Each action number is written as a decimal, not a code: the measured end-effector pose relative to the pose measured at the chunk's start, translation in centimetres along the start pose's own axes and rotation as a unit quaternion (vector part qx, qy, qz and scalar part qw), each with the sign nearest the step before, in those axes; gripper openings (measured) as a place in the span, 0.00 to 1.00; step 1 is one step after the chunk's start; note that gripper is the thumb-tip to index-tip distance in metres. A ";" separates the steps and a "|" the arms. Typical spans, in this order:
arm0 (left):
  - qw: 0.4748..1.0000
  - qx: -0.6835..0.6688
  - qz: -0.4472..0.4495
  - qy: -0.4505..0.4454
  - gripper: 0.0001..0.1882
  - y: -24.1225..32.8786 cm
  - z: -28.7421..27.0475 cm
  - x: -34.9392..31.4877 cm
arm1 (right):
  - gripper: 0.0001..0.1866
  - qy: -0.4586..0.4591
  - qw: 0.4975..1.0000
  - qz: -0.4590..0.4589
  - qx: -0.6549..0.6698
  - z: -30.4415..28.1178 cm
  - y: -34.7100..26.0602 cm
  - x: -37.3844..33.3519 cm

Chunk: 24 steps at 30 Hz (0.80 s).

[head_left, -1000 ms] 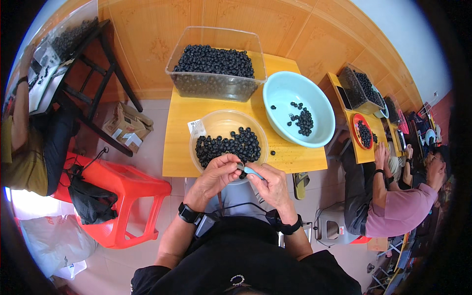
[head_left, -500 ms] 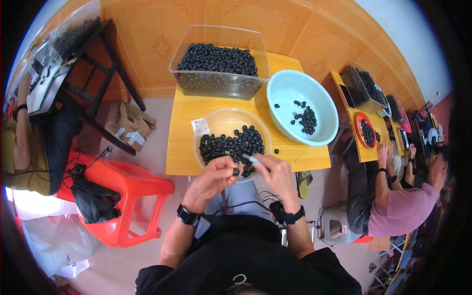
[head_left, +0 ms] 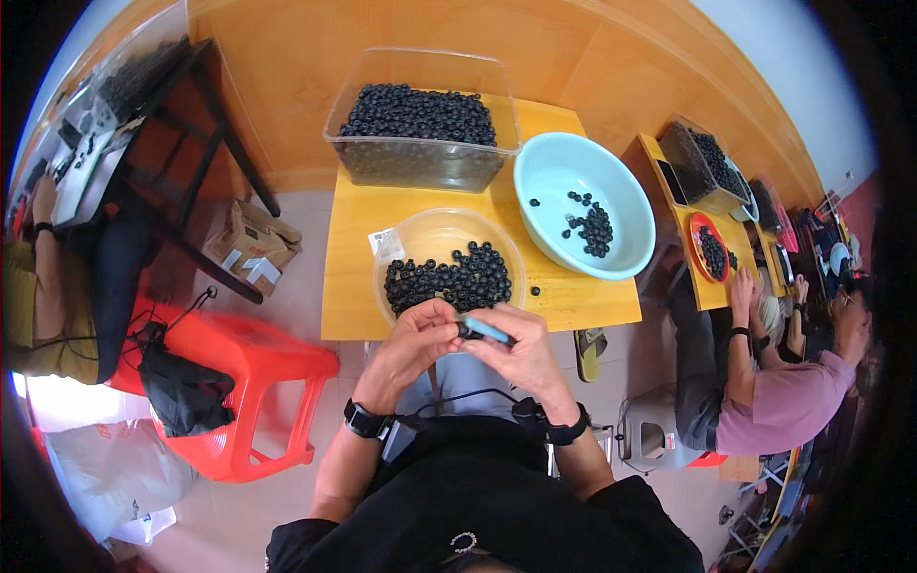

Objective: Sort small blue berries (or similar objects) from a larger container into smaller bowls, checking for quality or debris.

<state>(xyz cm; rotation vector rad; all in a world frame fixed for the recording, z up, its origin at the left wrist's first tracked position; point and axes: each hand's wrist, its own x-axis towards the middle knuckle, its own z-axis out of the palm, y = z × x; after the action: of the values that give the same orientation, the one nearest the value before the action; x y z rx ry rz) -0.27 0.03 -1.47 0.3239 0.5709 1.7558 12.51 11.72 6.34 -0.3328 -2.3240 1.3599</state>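
Observation:
My left hand (head_left: 413, 346) pinches a small round black piece (head_left: 464, 330) between thumb and fingertips. In my right hand (head_left: 527, 355) is a small tool with a light blue handle (head_left: 489, 330), its tip meeting the piece; fingers partly hide the contact. Both hands are over the near rim of a clear round plastic bowl (head_left: 449, 225), which holds many black bead-like pieces (head_left: 458, 281). One loose black piece (head_left: 536, 290) lies on the yellow table (head_left: 592, 304) to the bowl's right.
A clear bin (head_left: 420, 164) full of black pieces stands behind the bowl. A light blue basin (head_left: 554, 239) with some pieces sits to the right. A red stool (head_left: 239, 363) stands at left. People (head_left: 783, 406) sit at tables on both sides.
My right hand has moved left and down, bringing the blue-handled tool against the black piece in my left hand. Both hands are now close together.

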 end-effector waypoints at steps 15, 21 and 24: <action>0.968 0.201 0.047 0.140 0.07 1.0 -0.6 0.0 | 0.09 0.094 0.985 0.114 -0.093 -4.1 4.1 1.7; 0.935 0.288 0.082 0.188 0.07 1.9 -1.6 -0.4 | 0.13 0.328 0.919 0.062 -0.208 -10.4 5.8 4.6; 0.911 0.337 0.110 0.211 0.05 1.5 -0.9 -0.2 | 0.15 0.302 0.939 0.039 -0.161 -9.0 6.8 3.3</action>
<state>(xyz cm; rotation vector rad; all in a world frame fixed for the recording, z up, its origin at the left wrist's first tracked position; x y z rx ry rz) -1.94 -0.59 -1.43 0.5019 1.5161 1.8054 13.78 23.35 5.11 -0.8232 -1.9996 0.7474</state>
